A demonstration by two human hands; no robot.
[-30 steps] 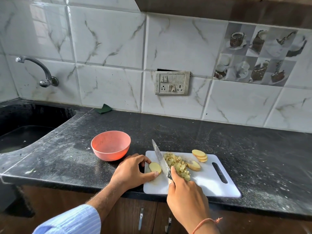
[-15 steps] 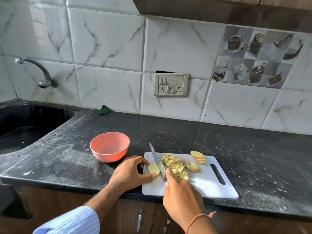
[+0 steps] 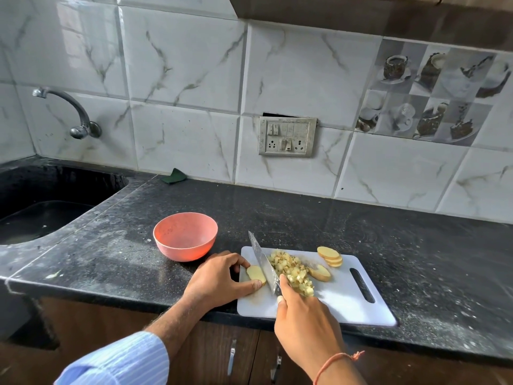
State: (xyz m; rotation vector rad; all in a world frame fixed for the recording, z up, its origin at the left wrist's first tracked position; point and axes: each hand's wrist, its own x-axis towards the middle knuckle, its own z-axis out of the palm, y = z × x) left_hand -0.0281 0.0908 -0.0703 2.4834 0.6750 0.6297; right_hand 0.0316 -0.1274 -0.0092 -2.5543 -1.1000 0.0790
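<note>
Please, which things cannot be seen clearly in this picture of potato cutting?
Head view only.
Handle of the knife: hidden inside the right hand; only the blade shows.
Right edge of the potato slice, pinched by the left hand: behind the blade.
Sink: cut off by the left edge, bottom too dark.

left hand [image 3: 219,279] pinching, right hand [image 3: 305,323] clenched, forefinger extended

Pink bowl [image 3: 180,251], tap [image 3: 83,131], wall socket [image 3: 287,136]

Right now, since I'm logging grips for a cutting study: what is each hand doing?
Left hand: pinches the potato slice on the cutting board.
Right hand: grips the knife, blade beside that slice.
</note>
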